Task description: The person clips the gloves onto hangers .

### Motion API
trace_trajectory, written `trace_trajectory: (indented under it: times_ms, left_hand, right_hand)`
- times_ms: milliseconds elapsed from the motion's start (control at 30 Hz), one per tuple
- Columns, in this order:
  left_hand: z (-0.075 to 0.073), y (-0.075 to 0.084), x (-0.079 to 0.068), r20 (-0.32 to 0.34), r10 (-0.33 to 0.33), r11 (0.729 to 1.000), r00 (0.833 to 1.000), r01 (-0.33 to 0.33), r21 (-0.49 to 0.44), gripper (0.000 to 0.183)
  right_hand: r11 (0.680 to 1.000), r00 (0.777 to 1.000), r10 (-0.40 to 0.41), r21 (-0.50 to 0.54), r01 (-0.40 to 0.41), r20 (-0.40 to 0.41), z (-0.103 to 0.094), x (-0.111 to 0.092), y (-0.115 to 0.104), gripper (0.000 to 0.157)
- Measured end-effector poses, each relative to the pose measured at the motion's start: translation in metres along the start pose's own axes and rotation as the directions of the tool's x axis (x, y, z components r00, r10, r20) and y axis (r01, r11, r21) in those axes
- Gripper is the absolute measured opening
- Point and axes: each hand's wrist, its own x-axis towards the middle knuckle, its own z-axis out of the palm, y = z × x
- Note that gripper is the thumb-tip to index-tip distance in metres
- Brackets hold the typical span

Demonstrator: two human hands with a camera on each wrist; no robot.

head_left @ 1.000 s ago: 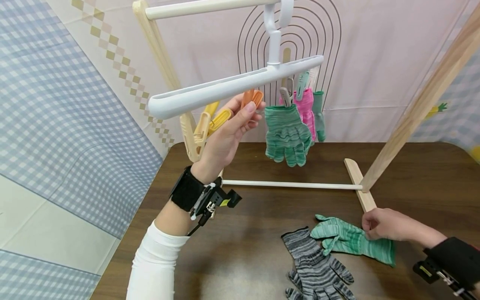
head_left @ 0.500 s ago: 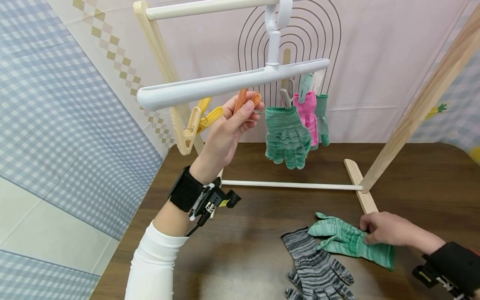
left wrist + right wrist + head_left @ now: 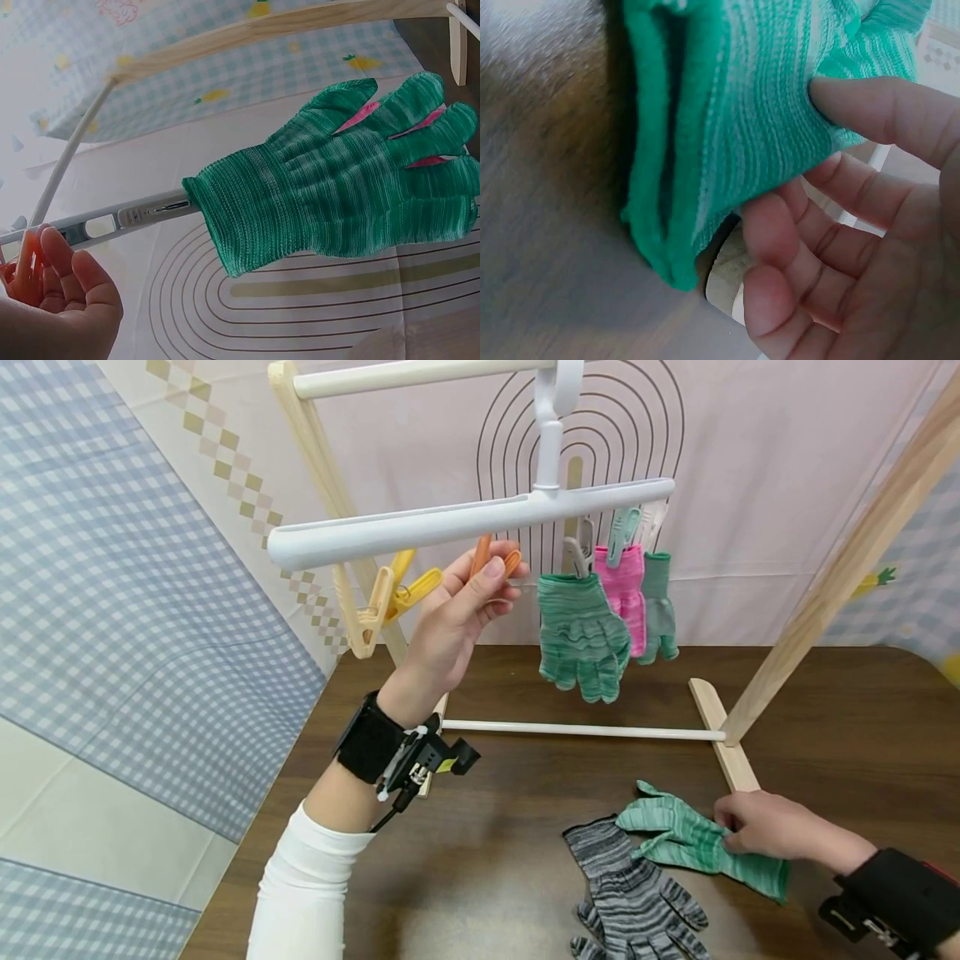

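Note:
High under the white hanger [image 3: 420, 532], my left hand [image 3: 448, 631] pinches an orange clothespin [image 3: 512, 562] between thumb and fingers. Down on the table, my right hand [image 3: 787, 831] pinches a green knit glove [image 3: 686, 837] near its cuff, the thumb on top and fingers curled below the edge [image 3: 757, 112]. A grey-and-black striped glove [image 3: 637, 902] lies beside it, overlapped by the green glove's fingers. From the hanger's right part hang a green glove [image 3: 583, 631] on a grey clothespin [image 3: 576, 557], a pink glove [image 3: 624, 597] and another green glove [image 3: 658, 610].
A yellow clothespin [image 3: 415, 593] and a cream clothespin [image 3: 363, 620] hang at the hanger's left part. The wooden rack's right post [image 3: 840, 556] and low white rod [image 3: 585, 729] frame the brown table [image 3: 480, 860]. Patterned cloth [image 3: 420, 452] covers the back.
The hanger has turned slightly, its left end going left and its hanging gloves drifting right. My right hand has shifted slightly left and down with the green glove; the left hand stays on the orange clothespin.

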Motion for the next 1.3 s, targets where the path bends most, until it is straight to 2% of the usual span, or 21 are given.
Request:
trace_trajectory:
  times_ms: [233, 467, 600, 733, 1067, 1300]
  left_hand:
    - [0.0, 0.001, 0.0, 0.01, -0.009, 1.0, 1.0, 0.009, -0.006, 0.021]
    - [-0.001, 0.002, 0.0, 0.033, -0.017, 1.0, 0.999, 0.018, -0.016, 0.023]
    - [-0.002, 0.001, -0.001, 0.054, 0.001, 1.0, 0.999, -0.002, 0.024, 0.029]
    - [-0.003, 0.0, -0.001, 0.049, 0.02, 0.997, 0.999, -0.024, 0.08, 0.039]
    - [-0.001, 0.002, -0.002, 0.041, 0.011, 0.994, 0.999, -0.016, 0.107, 0.041]
    - [0.002, 0.002, -0.003, 0.05, 0.023, 0.994, 0.998, -0.028, 0.107, 0.037]
  right_hand:
    - [0.996, 0.998, -0.056, 0.072, 0.055, 0.01, -0.002, -0.009, -0.003, 0.019]
    - [0.984, 0.997, -0.067, 0.165, 0.061, 0.033, -0.006, -0.018, -0.006, 0.017]
    - [0.979, 0.996, -0.083, 0.19, 0.077, 0.023, -0.007, -0.021, -0.006, 0.019]
    - [0.97, 0.994, -0.111, 0.219, 0.105, 0.012, -0.009, -0.023, -0.004, 0.024]
    - [0.968, 0.989, -0.143, 0.204, 0.145, -0.022, -0.013, -0.025, -0.002, 0.026]
    - [0.969, 0.985, -0.161, 0.18, 0.169, -0.056, -0.016, -0.028, 0.0, 0.014]
